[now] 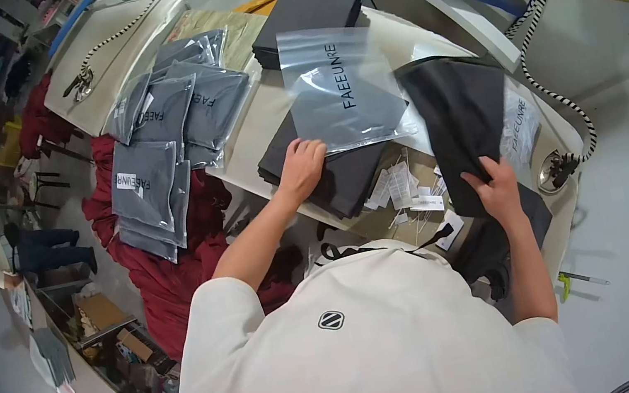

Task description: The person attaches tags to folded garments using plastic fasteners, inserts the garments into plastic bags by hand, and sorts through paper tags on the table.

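My left hand (303, 167) is closed on the lower left edge of a clear plastic garment bag (342, 90) printed "FAEEUNRE". The bag lies flat over a stack of folded dark garments (341, 179). On the right, my right hand (496, 188) grips the lower edge of a dark folded garment (462, 116), its thumb and fingers pinching the cloth. That garment hangs at a slant beside the bag, partly covering more printed clear bags (521, 128). Between my hands lie several white hang tags (403, 189) with strings.
Several packed garment bags (148, 184) are piled at the left, partly on dark red cloth (168, 298). Another dark garment stack (306, 14) stands at the back. A striped cord (535, 73) hangs at the right. Far left, another person (25, 252) stands beside a table.
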Demonstrator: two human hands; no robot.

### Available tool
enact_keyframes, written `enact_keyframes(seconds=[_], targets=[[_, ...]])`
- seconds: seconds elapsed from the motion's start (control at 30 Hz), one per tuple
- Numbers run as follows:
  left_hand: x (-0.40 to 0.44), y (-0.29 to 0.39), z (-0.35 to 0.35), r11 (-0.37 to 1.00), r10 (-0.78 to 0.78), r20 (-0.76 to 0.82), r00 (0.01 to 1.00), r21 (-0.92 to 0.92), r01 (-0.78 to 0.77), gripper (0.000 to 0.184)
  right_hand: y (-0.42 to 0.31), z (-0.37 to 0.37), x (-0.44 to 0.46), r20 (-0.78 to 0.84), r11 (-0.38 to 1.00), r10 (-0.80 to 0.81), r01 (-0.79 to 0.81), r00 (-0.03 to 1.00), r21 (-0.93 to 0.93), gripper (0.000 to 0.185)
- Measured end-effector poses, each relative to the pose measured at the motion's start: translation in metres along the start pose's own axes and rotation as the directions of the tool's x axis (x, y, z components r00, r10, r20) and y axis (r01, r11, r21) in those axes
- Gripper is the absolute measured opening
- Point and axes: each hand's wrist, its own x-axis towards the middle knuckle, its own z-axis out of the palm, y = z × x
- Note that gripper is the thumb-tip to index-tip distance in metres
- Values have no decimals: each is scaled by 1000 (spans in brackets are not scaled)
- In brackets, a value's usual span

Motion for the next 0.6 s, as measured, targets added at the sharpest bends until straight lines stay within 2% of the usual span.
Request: enact_keyframes(seconds=[0.07, 0.1, 0.13, 0.2, 0.23, 0.27, 0.33, 0.37, 0.53, 0.6], targets=[[14, 30, -31, 991, -31, -74, 997, -129, 21, 64, -11, -11, -8, 42, 982, -186, 188, 982, -37, 21], [43, -32, -66, 998, -19, -149, 989, -58, 10, 56, -27, 33, 29, -50, 945, -327, 328, 944, 11, 21], [52, -16, -60, 995, -19, -148, 989, -96, 5, 56, -26, 28, 23, -27, 950, -313, 313, 949, -15, 21], [58, -12, -61, 989, -41, -32, 999, -146, 36, 50, -30, 47, 15, 109, 848, -522, 528, 846, -39, 23], [71, -18, -60, 986, -46, 9, 999, -160, 47, 48, -30, 53, 15, 108, 850, -519, 525, 848, -44, 23], [82, -26, -62, 986, -41, 8, 999, -160, 42, 48, -30, 60, 16, 188, 856, -500, 515, 845, -40, 24], [92, -49, -57, 893, 38, 70, 997, -449, -2, 48, -31, 70, 13, 352, 871, -455, 491, 818, -17, 25], [93, -54, -53, 813, 81, 87, 993, -582, -15, 48, -31, 69, 13, 354, 871, -454, 491, 817, -16, 25], [85, -33, -76, 692, 148, 19, 989, -716, -90, 47, -43, 62, 26, 428, 850, -498, 521, 754, 69, 25], [82, -23, -82, 640, 101, 6, 995, -766, -60, 47, -50, 61, 28, 455, 839, -520, 531, 723, 116, 25]])
